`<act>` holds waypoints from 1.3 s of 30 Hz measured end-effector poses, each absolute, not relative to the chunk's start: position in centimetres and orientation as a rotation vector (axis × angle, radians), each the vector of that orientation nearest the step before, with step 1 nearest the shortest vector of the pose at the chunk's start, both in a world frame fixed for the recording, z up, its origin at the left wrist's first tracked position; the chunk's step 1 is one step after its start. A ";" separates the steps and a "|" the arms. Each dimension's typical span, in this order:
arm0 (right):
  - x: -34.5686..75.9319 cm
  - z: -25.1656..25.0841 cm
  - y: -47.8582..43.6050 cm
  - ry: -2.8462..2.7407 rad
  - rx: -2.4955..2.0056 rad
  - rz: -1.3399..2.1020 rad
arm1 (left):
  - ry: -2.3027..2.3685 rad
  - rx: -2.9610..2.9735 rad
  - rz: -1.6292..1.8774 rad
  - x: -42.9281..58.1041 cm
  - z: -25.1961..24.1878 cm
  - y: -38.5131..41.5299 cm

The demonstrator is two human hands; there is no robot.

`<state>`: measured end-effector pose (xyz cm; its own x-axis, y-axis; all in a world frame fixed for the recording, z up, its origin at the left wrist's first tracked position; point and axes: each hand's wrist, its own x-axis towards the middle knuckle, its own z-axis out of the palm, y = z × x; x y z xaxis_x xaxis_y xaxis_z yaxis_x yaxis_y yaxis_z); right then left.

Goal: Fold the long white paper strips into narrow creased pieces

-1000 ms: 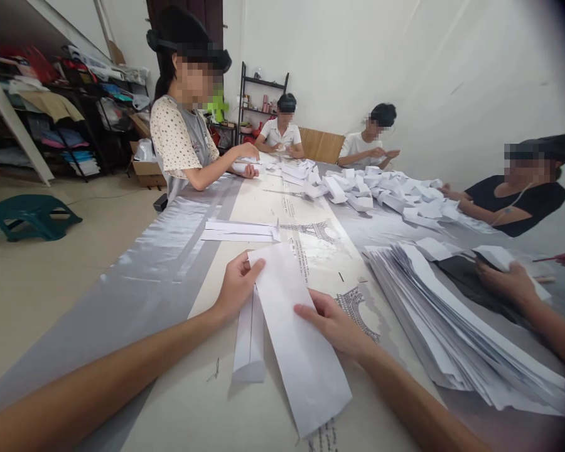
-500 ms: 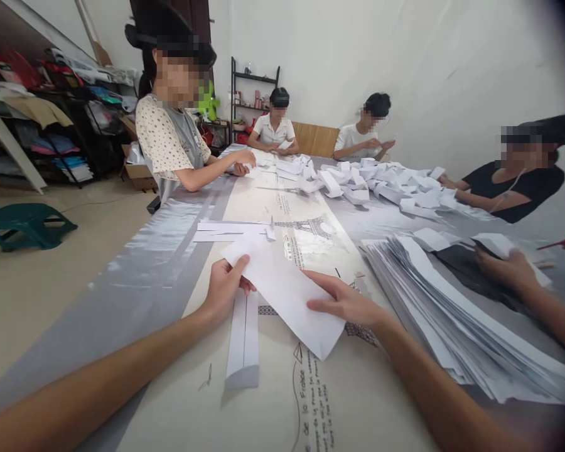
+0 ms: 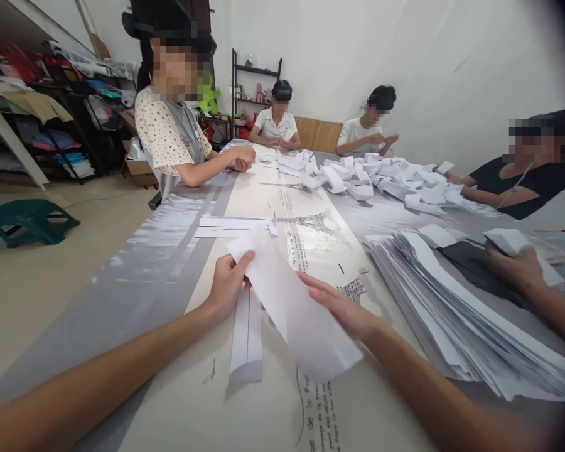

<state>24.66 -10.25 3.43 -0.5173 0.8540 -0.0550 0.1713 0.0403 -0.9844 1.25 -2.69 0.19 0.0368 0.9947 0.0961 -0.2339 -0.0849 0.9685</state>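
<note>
A white paper sheet (image 3: pixel 296 304) is held up at a slant over the table. My left hand (image 3: pixel 229 282) pinches its upper left edge, thumb on top and fingers underneath. Along the sheet's right edge lies my right hand (image 3: pixel 341 307), its fingers stretched out and touching the paper without closing on it. Beneath my left hand, a folded white paper strip (image 3: pixel 246 345) with a lengthwise seam rests on the tablecloth. More white strips (image 3: pixel 233 226) lie just beyond the sheet.
To the right stands a fanned stack of white paper (image 3: pixel 456 307), beside a nearby person's hand (image 3: pixel 522 270) holding folded paper. A heap of folded papers (image 3: pixel 381 179) covers the far table. Several people sit or stand around it. A green stool (image 3: pixel 32 221) is on the floor at left.
The sheet's near end has swung right and up. My right hand has loosened from its pinch, fingers now straighter along the edge. My left hand keeps its hold.
</note>
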 end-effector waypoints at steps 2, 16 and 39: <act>24.7 3.6 -10.3 -1.560 -0.976 1.766 | 0.943 1.025 1.419 1.2 0.2 -2.5; 25.8 2.6 -8.5 -1.125 -1.207 1.529 | 0.866 0.862 1.440 1.2 0.8 -2.2; 25.2 3.0 -9.0 -1.381 -1.374 1.207 | 0.861 1.052 1.164 1.2 1.4 -3.0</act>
<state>25.24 -9.01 2.96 -0.0636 0.9954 -0.0720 0.2046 -0.0576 -0.9772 1.20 -2.98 1.40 0.2033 0.9791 -0.0046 -0.2905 0.0648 0.9547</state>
